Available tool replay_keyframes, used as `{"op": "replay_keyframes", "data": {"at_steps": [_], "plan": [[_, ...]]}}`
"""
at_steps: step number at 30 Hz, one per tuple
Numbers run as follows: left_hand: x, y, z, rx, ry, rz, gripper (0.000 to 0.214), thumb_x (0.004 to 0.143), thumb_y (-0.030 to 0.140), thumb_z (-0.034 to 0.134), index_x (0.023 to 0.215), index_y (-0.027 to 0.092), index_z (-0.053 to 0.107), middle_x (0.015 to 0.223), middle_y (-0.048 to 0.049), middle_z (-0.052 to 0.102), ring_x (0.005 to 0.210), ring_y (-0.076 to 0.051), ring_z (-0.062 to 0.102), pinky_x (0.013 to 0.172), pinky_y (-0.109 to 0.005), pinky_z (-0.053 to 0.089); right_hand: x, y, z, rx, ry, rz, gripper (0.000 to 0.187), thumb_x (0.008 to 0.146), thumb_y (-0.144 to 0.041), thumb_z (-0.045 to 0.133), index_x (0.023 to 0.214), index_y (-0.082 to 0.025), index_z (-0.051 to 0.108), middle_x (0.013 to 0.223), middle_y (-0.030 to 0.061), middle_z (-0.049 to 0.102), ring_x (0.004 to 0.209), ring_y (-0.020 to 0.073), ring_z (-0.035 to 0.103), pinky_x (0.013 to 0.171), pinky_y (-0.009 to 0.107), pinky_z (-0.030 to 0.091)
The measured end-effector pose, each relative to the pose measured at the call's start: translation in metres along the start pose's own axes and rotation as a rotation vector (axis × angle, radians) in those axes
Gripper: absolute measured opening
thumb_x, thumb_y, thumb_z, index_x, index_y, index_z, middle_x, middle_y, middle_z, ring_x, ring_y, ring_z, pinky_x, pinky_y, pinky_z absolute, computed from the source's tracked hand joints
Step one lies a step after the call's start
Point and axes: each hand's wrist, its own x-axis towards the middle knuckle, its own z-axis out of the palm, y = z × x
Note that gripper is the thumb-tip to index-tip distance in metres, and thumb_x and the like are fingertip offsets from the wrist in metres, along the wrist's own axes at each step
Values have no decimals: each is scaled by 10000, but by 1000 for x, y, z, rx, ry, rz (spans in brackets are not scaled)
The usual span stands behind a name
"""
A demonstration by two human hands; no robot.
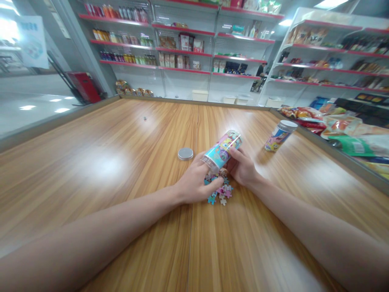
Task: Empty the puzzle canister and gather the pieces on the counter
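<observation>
A colourful cartoon-printed puzzle tube (223,149) is tilted mouth-down above a small heap of jigsaw pieces (221,191) on the wooden table (121,162). My right hand (243,168) is closed round the tube from the right. My left hand (196,182) lies curled over the left side of the heap, with its fingers at the tube's open mouth; what it holds, if anything, is hidden. The tube's silver lid (185,153) lies flat on the table just left of my hands.
A second printed tube with a silver lid (279,136) stands at the table's right side. Snack packets (340,125) are piled beyond the right edge. Store shelves (182,44) with goods line the back. A tiny dark object (145,118) lies far left on the table.
</observation>
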Motion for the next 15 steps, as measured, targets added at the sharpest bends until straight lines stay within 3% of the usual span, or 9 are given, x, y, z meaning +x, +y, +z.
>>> {"op": "replay_keyframes", "data": {"at_steps": [4, 9, 15], "plan": [[-1, -2, 4, 94, -19, 50, 580, 854, 317, 633, 1407, 187, 521, 1507, -129, 476, 1423, -330, 372, 1213, -488, 293, -5, -2, 1, 23, -86, -4, 310, 825, -425, 722, 1045, -217, 657, 1045, 67, 753, 919, 290, 733, 792, 484, 619], [0, -4, 6, 132, 7, 58, 465, 896, 322, 635, 1339, 188, 592, 1470, -135, 506, 1482, -327, 282, 1227, -490, 284, -5, -1, -3, 31, -91, 24, 378, 778, -418, 754, 1085, -219, 659, 1088, 79, 751, 986, 309, 721, 835, 507, 604], [2, -11, 10, 146, 59, 90, 367, 966, 351, 573, 1291, 197, 647, 1384, -118, 599, 1443, -304, 363, 1199, -510, 336, -4, -2, -4, 94, -65, 47, 360, 741, -388, 775, 1038, -207, 683, 1027, 67, 765, 969, 300, 722, 860, 470, 593]]}}
